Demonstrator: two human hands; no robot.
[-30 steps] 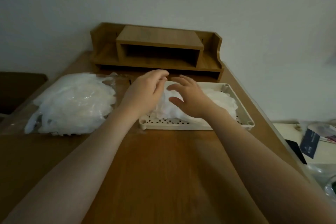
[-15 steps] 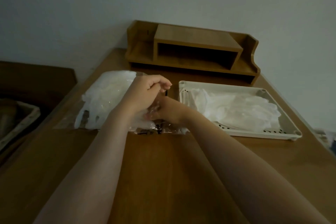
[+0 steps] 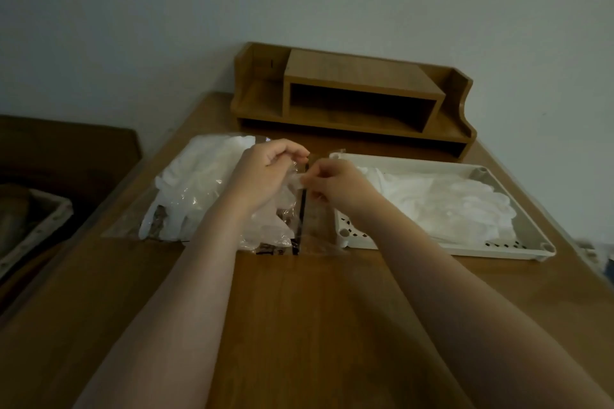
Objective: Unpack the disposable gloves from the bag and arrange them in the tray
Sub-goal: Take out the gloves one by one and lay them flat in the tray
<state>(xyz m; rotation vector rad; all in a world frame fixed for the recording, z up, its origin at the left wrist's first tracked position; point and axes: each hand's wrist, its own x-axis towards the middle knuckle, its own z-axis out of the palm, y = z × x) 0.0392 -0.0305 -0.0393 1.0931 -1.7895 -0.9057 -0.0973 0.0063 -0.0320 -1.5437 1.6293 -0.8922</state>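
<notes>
Hands have left the tray (image 3: pixel 511 247) and come back to the bag (image 3: pixel 199 196); a second ago both were laying gloves down in the tray, half a second ago they had reached the bag's mouth, and now they work at it. I judge one batch is placed and the next is about to be drawn out. Left hand (image 3: pixel 265 176) has its fingers curled, thumb and forefinger pinching the clear film at the bag's open end. Right hand (image 3: pixel 335 186), close beside it, also has curled fingers pinching a bit of thin plastic at the mouth; whether that is bag film or a glove edge I cannot tell. Most gloves (image 3: pixel 186 176) are still in the bag on the table (image 3: pixel 299 325), left of the tray. A white pile of gloves lies in the tray to the right.
</notes>
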